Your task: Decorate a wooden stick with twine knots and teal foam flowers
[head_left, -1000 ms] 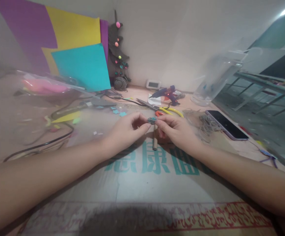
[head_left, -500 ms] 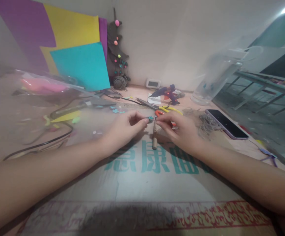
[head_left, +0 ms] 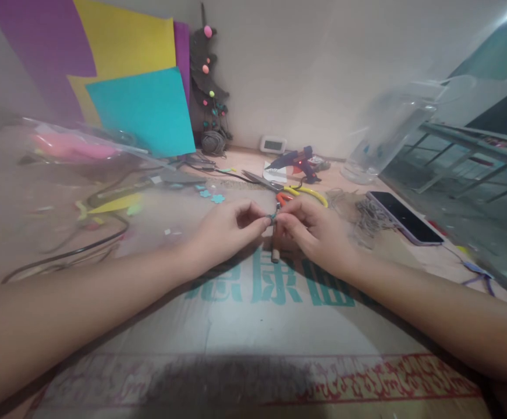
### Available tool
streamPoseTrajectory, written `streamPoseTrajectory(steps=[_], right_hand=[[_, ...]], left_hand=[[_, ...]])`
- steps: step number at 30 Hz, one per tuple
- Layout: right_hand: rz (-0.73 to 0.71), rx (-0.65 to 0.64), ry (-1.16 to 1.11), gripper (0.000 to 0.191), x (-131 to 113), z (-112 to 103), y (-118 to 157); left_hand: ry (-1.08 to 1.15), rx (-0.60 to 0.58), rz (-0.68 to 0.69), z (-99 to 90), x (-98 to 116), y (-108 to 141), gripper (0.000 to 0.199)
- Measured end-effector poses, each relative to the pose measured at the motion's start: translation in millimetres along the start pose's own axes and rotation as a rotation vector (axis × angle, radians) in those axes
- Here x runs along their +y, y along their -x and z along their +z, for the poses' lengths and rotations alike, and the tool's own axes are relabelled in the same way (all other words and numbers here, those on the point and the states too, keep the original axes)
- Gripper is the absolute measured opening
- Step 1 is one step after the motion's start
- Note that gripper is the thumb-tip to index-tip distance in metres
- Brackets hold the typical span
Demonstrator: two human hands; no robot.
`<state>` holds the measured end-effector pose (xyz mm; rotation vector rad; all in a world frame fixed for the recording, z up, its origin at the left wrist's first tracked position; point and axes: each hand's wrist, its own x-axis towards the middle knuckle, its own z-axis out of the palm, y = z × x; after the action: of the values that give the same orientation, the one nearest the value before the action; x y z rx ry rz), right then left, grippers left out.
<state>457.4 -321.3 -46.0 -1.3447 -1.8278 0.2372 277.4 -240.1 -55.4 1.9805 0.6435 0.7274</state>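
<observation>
Thumb and fingers of my left hand (head_left: pixel 231 230) are pinched on a small teal piece (head_left: pixel 272 217) at the middle of the view. My right hand (head_left: pixel 318 233) is closed in a pinch at the piece's right side, its fingertips nearly meeting the left ones. What the right fingertips hold is too small to make out. Below the fingertips, a short brown stick (head_left: pixel 275 253) lies over the printed cardboard (head_left: pixel 253 331). Scissors with yellow and orange handles (head_left: pixel 308 192) rest just behind my right hand.
Behind are a glue gun (head_left: pixel 294 162), a small white display (head_left: pixel 273 144) and a decorated tree (head_left: pixel 205 75). Grey yarn (head_left: pixel 373 218), a phone (head_left: pixel 404 217) and a clear jug (head_left: pixel 378 139) stand right. Teal flower cut-outs (head_left: pixel 217 199), a cable (head_left: pixel 70 253) and coloured sheets (head_left: pixel 144 110) are left.
My fingertips have come closer together around the teal piece, which sits slightly lower and farther right. The view has shifted slightly, and more of the teal flower cut-outs shows.
</observation>
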Motion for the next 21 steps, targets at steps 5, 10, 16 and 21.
streamPoseTrajectory(steps=[5,10,16,21], right_hand=[[0.153,0.004,-0.25,0.016,-1.2,5.1,-2.0],[0.248,0.009,-0.34,0.026,-1.6,7.2,-3.7],[0.284,0.01,-0.363,0.034,-1.4,8.3,-4.9],[0.299,0.009,-0.38,0.032,-4.7,8.1,-5.3]], left_hand=[[0.014,-0.001,0.005,0.1,0.7,-0.4,0.017],[0.04,-0.019,-0.004,1.0,1.4,-0.4,0.017],[0.108,-0.071,0.026,-0.5,-2.0,-0.1,0.02],[0.166,-0.083,-0.001,-1.4,-4.0,1.1,0.024]])
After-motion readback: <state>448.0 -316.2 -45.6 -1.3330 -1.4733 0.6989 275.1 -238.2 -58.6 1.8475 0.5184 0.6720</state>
